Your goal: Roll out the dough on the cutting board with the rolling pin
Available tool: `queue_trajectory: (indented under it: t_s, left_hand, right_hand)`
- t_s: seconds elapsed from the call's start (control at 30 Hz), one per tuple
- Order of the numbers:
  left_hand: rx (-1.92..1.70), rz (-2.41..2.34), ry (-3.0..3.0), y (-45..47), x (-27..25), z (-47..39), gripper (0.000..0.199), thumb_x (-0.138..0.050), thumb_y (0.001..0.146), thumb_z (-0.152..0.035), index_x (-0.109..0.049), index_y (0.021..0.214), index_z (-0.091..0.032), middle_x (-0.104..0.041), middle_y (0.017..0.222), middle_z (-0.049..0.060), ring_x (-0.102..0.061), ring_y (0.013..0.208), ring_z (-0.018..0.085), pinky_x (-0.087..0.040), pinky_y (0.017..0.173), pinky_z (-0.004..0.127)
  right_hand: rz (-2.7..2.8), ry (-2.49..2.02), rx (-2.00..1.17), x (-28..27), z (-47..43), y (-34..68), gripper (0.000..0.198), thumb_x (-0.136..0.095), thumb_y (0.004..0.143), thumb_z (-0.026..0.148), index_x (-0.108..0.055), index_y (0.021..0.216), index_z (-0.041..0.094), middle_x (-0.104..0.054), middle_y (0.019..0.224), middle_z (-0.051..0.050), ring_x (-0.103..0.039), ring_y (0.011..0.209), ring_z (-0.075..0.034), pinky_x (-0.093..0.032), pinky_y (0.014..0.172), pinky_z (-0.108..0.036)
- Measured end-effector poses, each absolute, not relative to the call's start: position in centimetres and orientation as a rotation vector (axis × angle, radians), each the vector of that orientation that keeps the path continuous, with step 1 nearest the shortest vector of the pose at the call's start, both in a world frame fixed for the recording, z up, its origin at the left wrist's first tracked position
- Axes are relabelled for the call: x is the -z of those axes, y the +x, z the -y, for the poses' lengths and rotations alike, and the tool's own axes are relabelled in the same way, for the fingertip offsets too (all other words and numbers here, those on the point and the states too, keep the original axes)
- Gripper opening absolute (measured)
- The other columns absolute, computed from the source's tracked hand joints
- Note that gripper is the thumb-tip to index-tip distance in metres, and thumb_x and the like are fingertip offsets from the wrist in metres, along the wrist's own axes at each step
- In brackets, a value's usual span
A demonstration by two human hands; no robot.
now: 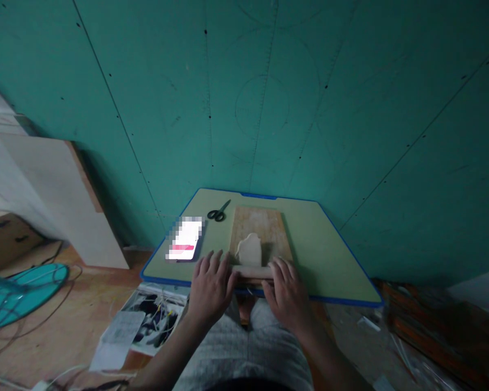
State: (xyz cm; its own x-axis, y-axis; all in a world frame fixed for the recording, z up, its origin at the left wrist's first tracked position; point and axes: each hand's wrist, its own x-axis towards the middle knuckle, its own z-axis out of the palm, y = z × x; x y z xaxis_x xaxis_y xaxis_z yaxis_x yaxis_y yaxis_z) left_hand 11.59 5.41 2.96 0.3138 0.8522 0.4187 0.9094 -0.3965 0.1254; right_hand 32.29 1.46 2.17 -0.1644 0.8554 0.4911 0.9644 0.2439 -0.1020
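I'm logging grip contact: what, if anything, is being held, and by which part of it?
The pale rolling pin, by its ends: left grip over the left, right grip over the right. Whether either wraps beneath it can't be told.

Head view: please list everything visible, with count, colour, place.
Table: 1, pale green, centre
Wooden board: 1, brown, on table
Rolling pin: 1, pale, across board
Dough sheet: 1, cream, on board
Scissors: 1, black, left of board
Smartphone: 1, white-screened, left of board
Wall: 1, teal, behind
Panel: 1, whitish, left
Box: 1, brown, far left
Round base: 1, turquoise, left floor
Cables: several, mixed, lower left
Paper: some, white, lower left
Clutter: uncountable, mixed, right floor
Trousers: 1 pair, grey, bottom
Left hand: 1, bare, pin's left end
Right hand: 1, bare, pin's right end
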Motion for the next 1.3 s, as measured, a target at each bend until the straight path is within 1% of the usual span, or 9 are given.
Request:
queue_trajectory:
  t_s: [0.13, 0.27, 0.43, 0.53, 0.7, 0.87, 1.0, 1.13, 1.3]
  left_hand:
    - [0.774, 1.509, -2.371, 11.4, -2.3, -5.2, 0.049, -0.044, 0.092, -0.044, -0.052, 0.132, -0.016, -0.057, 0.133, 0.014, -0.046, 0.126, 0.032, -0.038, 0.103, 0.048]
    - [0.779, 1.464, -2.365, 11.3, -2.2, -5.2, 0.052, -0.046, 0.092, -0.045, -0.051, 0.133, -0.014, -0.059, 0.129, 0.015, -0.050, 0.121, 0.032, -0.039, 0.102, 0.048]
    - [0.687, 1.516, -2.398, 11.5, -2.9, -5.8, 0.055, -0.041, 0.092, -0.049, -0.051, 0.133, -0.013, -0.060, 0.129, 0.016, -0.050, 0.121, 0.033, -0.041, 0.100, 0.049]
    - [0.622, 1.546, -2.429, 11.7, -3.5, -6.5, 0.056, -0.039, 0.094, -0.048, -0.051, 0.134, -0.011, -0.059, 0.130, 0.016, -0.050, 0.123, 0.033, -0.041, 0.100, 0.048]
    - [0.561, 1.614, -2.481, 12.0, -4.7, -7.6, 0.052, -0.036, 0.095, -0.048, -0.054, 0.130, -0.014, -0.062, 0.125, 0.014, -0.052, 0.120, 0.031, -0.042, 0.097, 0.044]
    - [0.487, 1.660, -2.491, 12.5, -5.9, -9.2, 0.053, -0.030, 0.097, -0.049, -0.056, 0.129, -0.016, -0.061, 0.125, 0.015, -0.052, 0.119, 0.031, -0.042, 0.094, 0.044]
    - [0.459, 1.672, -2.482, 13.0, -6.4, -10.9, 0.053, -0.026, 0.097, -0.050, -0.058, 0.125, -0.018, -0.062, 0.121, 0.016, -0.053, 0.115, 0.032, -0.042, 0.091, 0.044]
    - [0.439, 1.697, -2.488, 13.3, -6.6, -12.4, 0.054, -0.025, 0.096, -0.052, -0.063, 0.115, -0.020, -0.066, 0.108, 0.015, -0.059, 0.103, 0.030, -0.045, 0.082, 0.040]
    - [0.439, 1.746, -2.482, 13.7, -7.0, -14.2, 0.053, -0.030, 0.094, -0.056, -0.066, 0.110, -0.021, -0.067, 0.105, 0.016, -0.059, 0.103, 0.031, -0.045, 0.081, 0.040]
  right_hand:
    - [2.054, -1.602, 0.356, -1.3, -1.1, 32.6, 0.044, -0.039, 0.095, 0.039, -0.050, 0.128, 0.011, -0.054, 0.130, -0.016, -0.043, 0.125, -0.029, -0.039, 0.103, -0.045]
    - [2.054, -1.640, 0.346, -1.4, -1.3, 32.5, 0.047, -0.040, 0.095, 0.045, -0.052, 0.127, 0.012, -0.055, 0.129, -0.016, -0.044, 0.125, -0.030, -0.040, 0.103, -0.046]
    - [2.097, -1.781, 0.291, -3.2, -2.2, 32.3, 0.055, -0.041, 0.093, 0.051, -0.056, 0.124, 0.008, -0.047, 0.140, -0.021, -0.037, 0.133, -0.033, -0.036, 0.107, -0.048]
    - [2.168, -1.842, 0.223, -4.5, -3.1, 32.4, 0.055, -0.037, 0.095, 0.048, -0.057, 0.125, 0.007, -0.048, 0.141, -0.021, -0.038, 0.134, -0.032, -0.034, 0.109, -0.045]
    - [2.275, -1.908, 0.067, -6.5, -4.8, 32.6, 0.049, -0.028, 0.099, 0.039, -0.059, 0.124, 0.011, -0.058, 0.133, -0.014, -0.047, 0.128, -0.025, -0.033, 0.109, -0.040]
    - [2.303, -1.937, 0.001, -7.1, -6.7, 32.8, 0.049, -0.029, 0.099, 0.038, -0.053, 0.133, 0.013, -0.052, 0.140, -0.013, -0.042, 0.133, -0.022, -0.024, 0.113, -0.039]
    - [2.270, -1.965, -0.032, -7.0, -8.4, 33.0, 0.047, -0.028, 0.100, 0.039, -0.055, 0.132, 0.018, -0.052, 0.140, -0.012, -0.042, 0.133, -0.021, -0.026, 0.111, -0.038]
    - [2.245, -2.014, -0.042, -6.8, -10.0, 33.3, 0.044, -0.028, 0.100, 0.036, -0.055, 0.131, 0.020, -0.053, 0.139, -0.011, -0.043, 0.131, -0.021, -0.030, 0.107, -0.037]
    - [2.466, -1.877, 0.012, -7.0, -12.0, 33.9, 0.034, -0.031, 0.099, 0.026, -0.061, 0.115, 0.022, -0.060, 0.126, -0.007, -0.046, 0.122, -0.020, -0.032, 0.101, -0.033]
